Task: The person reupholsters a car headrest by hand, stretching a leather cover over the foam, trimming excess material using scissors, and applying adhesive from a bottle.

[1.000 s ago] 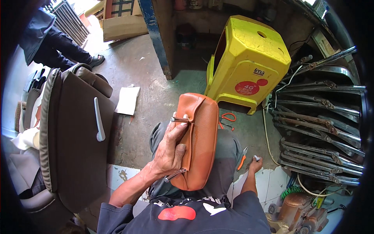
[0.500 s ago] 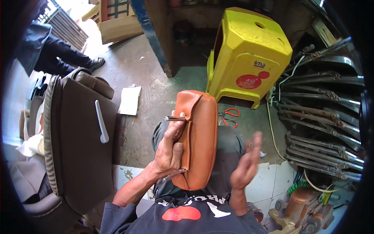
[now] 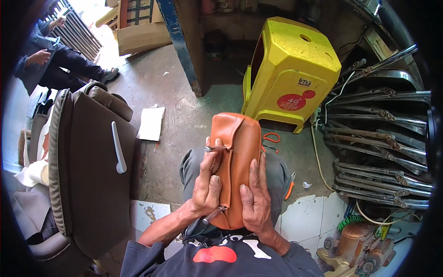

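Note:
An orange-brown leather-covered headrest stands lengthwise over my lap, with a long seam and two metal posts sticking out to the left. My left hand grips its left side, fingers beside the upper post and the thumb on the leather. The lower post comes out below that palm. On the other side, my right hand presses against the headrest, thumb on its face and fingers along the right edge. The headrest is held between both hands.
A yellow plastic stool stands ahead. Orange-handled pliers lie behind the headrest, another orange-handled tool at right. Stacked metal frames and a compressor are to the right. A dark padded chair and another person are left.
My right hand, apart and blurred before, has come in against the right side of the headrest. The headrest sits slightly lower and further right. The other person's hands have come into view.

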A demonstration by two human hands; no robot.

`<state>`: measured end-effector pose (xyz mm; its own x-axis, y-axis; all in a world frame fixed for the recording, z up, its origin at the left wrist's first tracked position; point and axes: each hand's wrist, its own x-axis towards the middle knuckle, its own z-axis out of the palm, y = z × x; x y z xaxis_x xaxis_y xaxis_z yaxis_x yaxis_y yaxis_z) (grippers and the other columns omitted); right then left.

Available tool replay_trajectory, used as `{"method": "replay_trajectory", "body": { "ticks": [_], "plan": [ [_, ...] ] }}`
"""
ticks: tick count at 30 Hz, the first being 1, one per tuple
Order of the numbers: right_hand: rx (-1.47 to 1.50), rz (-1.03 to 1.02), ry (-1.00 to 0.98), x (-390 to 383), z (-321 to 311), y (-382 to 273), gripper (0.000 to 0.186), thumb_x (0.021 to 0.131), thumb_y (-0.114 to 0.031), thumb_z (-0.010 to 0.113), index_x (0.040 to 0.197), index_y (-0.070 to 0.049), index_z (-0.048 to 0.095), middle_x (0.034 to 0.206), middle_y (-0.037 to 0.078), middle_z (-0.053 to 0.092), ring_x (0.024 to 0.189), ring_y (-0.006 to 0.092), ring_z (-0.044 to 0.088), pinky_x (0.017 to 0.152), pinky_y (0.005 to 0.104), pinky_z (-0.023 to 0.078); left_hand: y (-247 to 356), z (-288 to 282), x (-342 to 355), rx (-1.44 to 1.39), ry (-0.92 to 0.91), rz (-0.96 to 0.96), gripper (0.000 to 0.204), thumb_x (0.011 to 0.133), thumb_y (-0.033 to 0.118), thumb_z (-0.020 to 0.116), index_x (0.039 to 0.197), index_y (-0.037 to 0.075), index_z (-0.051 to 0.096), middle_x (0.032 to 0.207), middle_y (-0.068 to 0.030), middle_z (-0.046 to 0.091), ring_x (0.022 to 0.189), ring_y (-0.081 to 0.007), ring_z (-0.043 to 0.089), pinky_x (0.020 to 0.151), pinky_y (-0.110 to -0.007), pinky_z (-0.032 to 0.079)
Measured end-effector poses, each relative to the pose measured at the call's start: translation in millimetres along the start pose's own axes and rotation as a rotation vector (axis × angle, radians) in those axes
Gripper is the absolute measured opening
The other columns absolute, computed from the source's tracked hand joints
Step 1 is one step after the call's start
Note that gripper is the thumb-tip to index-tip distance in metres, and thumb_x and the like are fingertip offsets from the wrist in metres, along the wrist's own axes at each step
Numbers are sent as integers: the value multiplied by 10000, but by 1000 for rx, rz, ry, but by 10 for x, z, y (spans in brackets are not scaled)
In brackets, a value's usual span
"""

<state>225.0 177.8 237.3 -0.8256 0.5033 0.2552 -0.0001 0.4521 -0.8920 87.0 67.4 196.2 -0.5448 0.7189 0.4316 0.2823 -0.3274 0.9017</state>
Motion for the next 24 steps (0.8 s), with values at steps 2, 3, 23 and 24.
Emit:
{"method": "replay_trajectory", "body": {
  "ticks": [2, 3, 23, 24],
  "plan": [
    [-83, 12, 4, 25, -56, -35, 582, 1059, -113, 530, 1616, -62, 368, 1683, 326, 182, 1538, 514, 243, 1216, 483, 338, 56, -2, 29, 27, 5, 11, 578, 1072, 66, 317, 1595, -115, 151, 1687, -332, 147, 1598, -401, 118, 1303, -475, 108],
    [-89, 16, 8, 29, -53, -41, 582, 1059, -113, 530, 1616, -62, 368, 1683, 326, 182, 1538, 514, 243, 1216, 483, 338, 78, -3, 30, 55, 11, 15, 582, 1081, 85, 325, 1597, -116, 147, 1689, -328, 143, 1599, -399, 118, 1303, -479, 104],
    [-260, 7, -78, 267, -229, -176, 580, 978, -208, 670, 1541, -167, 538, 1606, 326, 361, 1337, 485, 531, 1113, 487, 445, 83, -129, 92, 228, -47, 54, 522, 1061, 189, 523, 1524, -17, 395, 1646, -354, 261, 1582, -480, 151, 1270, -605, 50],
    [-256, 2, -81, 269, -213, -183, 580, 978, -208, 670, 1541, -167, 538, 1606, 326, 361, 1337, 485, 531, 1113, 487, 445, 70, -127, 101, 196, -9, 113, 514, 1056, 241, 555, 1510, 27, 443, 1628, -344, 292, 1571, -490, 177, 1272, -601, 47]
  ]
}}
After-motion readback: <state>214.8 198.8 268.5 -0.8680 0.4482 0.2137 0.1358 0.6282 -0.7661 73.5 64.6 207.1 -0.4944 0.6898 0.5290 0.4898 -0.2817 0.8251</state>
